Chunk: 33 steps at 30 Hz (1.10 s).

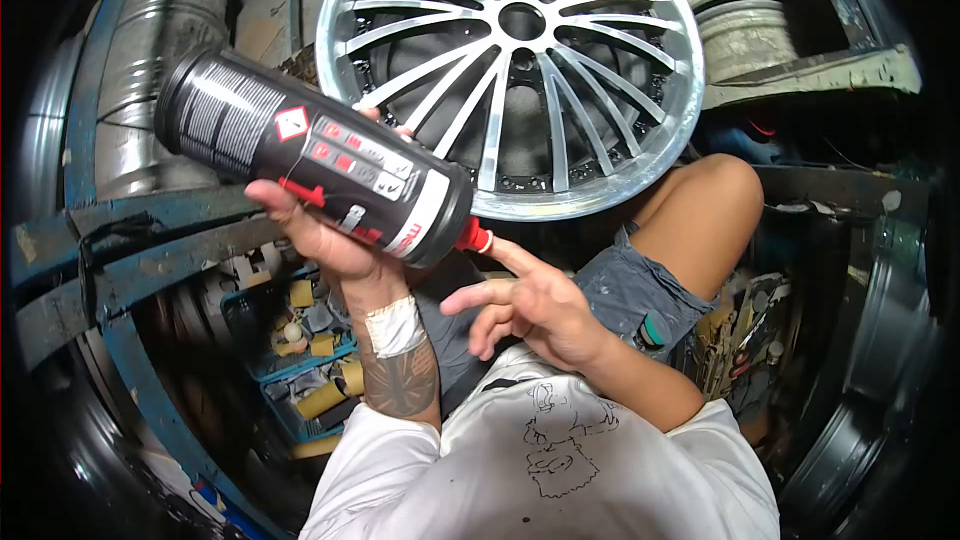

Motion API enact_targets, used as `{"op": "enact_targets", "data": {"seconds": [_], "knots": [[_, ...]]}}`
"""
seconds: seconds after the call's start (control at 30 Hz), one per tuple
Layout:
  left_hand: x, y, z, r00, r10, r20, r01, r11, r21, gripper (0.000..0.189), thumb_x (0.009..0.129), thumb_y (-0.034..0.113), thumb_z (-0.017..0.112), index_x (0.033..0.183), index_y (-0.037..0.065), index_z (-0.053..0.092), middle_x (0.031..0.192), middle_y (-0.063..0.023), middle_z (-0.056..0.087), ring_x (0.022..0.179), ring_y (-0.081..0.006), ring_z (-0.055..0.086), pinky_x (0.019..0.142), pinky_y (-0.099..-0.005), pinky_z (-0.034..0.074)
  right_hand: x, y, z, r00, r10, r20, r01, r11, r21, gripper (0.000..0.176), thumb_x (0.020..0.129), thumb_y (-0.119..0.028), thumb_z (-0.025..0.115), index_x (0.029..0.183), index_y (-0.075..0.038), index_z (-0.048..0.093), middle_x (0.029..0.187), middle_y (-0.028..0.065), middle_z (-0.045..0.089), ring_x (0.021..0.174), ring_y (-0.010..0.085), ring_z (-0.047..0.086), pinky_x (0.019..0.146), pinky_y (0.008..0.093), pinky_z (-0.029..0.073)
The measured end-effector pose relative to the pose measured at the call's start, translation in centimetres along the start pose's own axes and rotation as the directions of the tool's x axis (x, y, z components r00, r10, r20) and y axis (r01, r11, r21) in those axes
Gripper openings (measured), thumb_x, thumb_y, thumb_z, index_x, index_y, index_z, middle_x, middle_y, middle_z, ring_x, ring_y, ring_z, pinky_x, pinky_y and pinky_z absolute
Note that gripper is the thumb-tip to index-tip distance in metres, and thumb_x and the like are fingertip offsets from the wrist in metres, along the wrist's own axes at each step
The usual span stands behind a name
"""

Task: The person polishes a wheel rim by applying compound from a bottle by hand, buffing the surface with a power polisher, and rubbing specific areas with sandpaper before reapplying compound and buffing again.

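My left hand (pixel 335 240) is wrapped around a large black bottle (pixel 290 120) with white and red labels. The bottle lies tilted, its base at the upper left and its red nozzle (pixel 474 235) pointing down to the right. A whitish bit shows at the nozzle's tip. There, my right hand (pixel 540 305) has its index fingertip right at the nozzle, with the other fingers loosely curled and apart, holding nothing. Just beyond the bottle, a silver multi-spoke wheel rim (pixel 600 195) faces up, partly overlapped by the bottle in this view.
Blue metal frame bars (pixel 150 380) run along the left side. Below them sits a blue crate (pixel 275 375) of yellow and grey pieces. Silver cylindrical drums (pixel 175 0) stand behind at the left, with more at the right (pixel 730 10). Dark wheel rims (pixel 870 380) line the right edge.
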<state>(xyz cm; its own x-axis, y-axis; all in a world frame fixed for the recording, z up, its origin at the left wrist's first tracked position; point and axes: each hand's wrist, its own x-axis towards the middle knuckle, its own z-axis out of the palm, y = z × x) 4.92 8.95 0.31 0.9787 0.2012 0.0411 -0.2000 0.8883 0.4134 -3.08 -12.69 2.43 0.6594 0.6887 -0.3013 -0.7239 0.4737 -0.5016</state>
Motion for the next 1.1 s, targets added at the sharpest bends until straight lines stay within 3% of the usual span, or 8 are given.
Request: {"op": "enact_targets", "data": {"seconds": [0.27, 0.47, 0.57, 0.63, 0.73, 0.87, 1.0, 1.1], "knots": [[1.2, -0.1, 0.5, 0.990, 0.058, -0.129, -0.040, 0.989, 0.141, 0.084, 0.096, 0.071, 0.055, 0.141, 0.000, 0.048, 0.118, -0.0270, 0.067, 0.103, -0.0399, 0.072, 0.092, -0.0573, 0.061, -0.9, -0.3, 0.9, 0.991, -0.049, 0.124, 0.010, 0.954, 0.299, 0.105, 0.104, -0.051, 0.056, 0.163, -0.003, -0.017, 0.143, 0.0357, 0.055, 0.087, 0.0357, 0.076, 0.083, 0.0417, 0.061], [1.2, 0.2, -0.3, 0.990, 0.053, -0.129, -0.031, 0.986, 0.162, 0.090, 0.093, 0.074, 0.056, 0.142, 0.000, 0.047, 0.119, -0.0275, 0.067, 0.101, -0.0410, 0.073, 0.091, -0.0590, 0.061, -1.6, 0.2, 0.3, 0.989, -0.051, 0.140, -0.018, 0.892, 0.452, 0.092, 0.105, -0.038, 0.056, 0.165, -0.003, -0.005, 0.143, 0.0369, 0.054, 0.089, 0.0341, 0.075, 0.084, 0.0402, 0.062], [0.7, 0.3, 0.2, 0.998, 0.044, 0.051, -0.042, 0.998, -0.044, 0.101, 0.090, 0.080, 0.054, 0.152, 0.002, 0.036, 0.129, -0.0324, 0.061, 0.103, -0.0481, 0.070, 0.089, -0.0630, 0.059, -2.1, -2.1, -1.2, 0.999, -0.015, 0.034, 0.006, 0.972, 0.234, 0.077, 0.103, -0.027, 0.056, 0.164, 0.002, 0.017, 0.142, 0.0367, 0.055, 0.094, 0.0346, 0.075, 0.085, 0.0430, 0.062], [0.8, 0.9, 0.5, 0.983, 0.058, 0.174, -0.020, 0.976, -0.217, 0.102, 0.090, 0.084, 0.049, 0.155, 0.006, 0.034, 0.129, -0.0290, 0.059, 0.108, -0.0510, 0.066, 0.089, -0.0646, 0.058, -1.5, -4.6, -3.2, 0.990, -0.142, -0.002, 0.137, 0.955, -0.265, 0.058, 0.099, -0.011, 0.055, 0.154, 0.003, 0.041, 0.145, 0.0334, 0.054, 0.106, 0.0345, 0.071, 0.089, 0.0447, 0.060], [1.4, 1.6, -2.1, 0.944, -0.007, 0.330, 0.157, 0.890, -0.429, 0.108, 0.089, 0.082, 0.056, 0.162, 0.010, 0.023, 0.137, -0.0245, 0.054, 0.116, -0.0445, 0.062, 0.099, -0.0615, 0.049, 1.2, -7.5, -5.0, 0.958, -0.268, 0.099, 0.173, 0.267, -0.948, 0.062, 0.094, 0.003, 0.055, 0.154, -0.014, 0.050, 0.156, 0.0246, 0.046, 0.126, 0.0355, 0.062, 0.100, 0.0469, 0.054], [2.8, 1.7, -5.4, 0.853, 0.020, 0.521, 0.301, 0.797, -0.524, 0.110, 0.090, 0.076, 0.062, 0.164, 0.008, 0.018, 0.144, -0.0207, 0.050, 0.123, -0.0388, 0.059, 0.100, -0.0552, 0.047, 5.3, -8.8, -5.0, 0.968, -0.173, 0.181, 0.012, -0.691, -0.723, 0.075, 0.086, 0.003, 0.061, 0.152, -0.030, 0.052, 0.167, 0.0177, 0.031, 0.146, 0.0391, 0.041, 0.114, 0.0540, 0.040], [3.4, 1.6, -5.6, 0.806, 0.039, 0.591, 0.305, 0.828, -0.471, 0.112, 0.089, 0.074, 0.064, 0.165, 0.008, 0.014, 0.144, -0.0194, 0.050, 0.123, -0.0385, 0.060, 0.096, -0.0551, 0.048, 7.1, -9.8, -6.5, 0.984, -0.064, 0.167, 0.003, -0.927, -0.374, 0.084, 0.086, -0.007, 0.063, 0.157, -0.046, 0.041, 0.174, 0.0029, 0.020, 0.156, 0.0331, 0.026, 0.123, 0.0563, 0.025], [2.5, 1.8, -4.2, 0.844, -0.029, 0.536, 0.303, 0.850, -0.431, 0.082, 0.102, 0.032, 0.066, 0.164, 0.009, 0.018, 0.135, -0.0124, 0.052, 0.113, -0.0322, 0.061, 0.099, -0.0479, 0.051, 8.0, -10.8, -6.7, 0.989, -0.039, 0.142, -0.016, -0.987, -0.160, 0.092, 0.085, -0.014, 0.064, 0.160, -0.055, 0.028, 0.175, -0.0031, 0.017, 0.159, 0.0285, 0.022, 0.127, 0.0546, 0.017]]}}
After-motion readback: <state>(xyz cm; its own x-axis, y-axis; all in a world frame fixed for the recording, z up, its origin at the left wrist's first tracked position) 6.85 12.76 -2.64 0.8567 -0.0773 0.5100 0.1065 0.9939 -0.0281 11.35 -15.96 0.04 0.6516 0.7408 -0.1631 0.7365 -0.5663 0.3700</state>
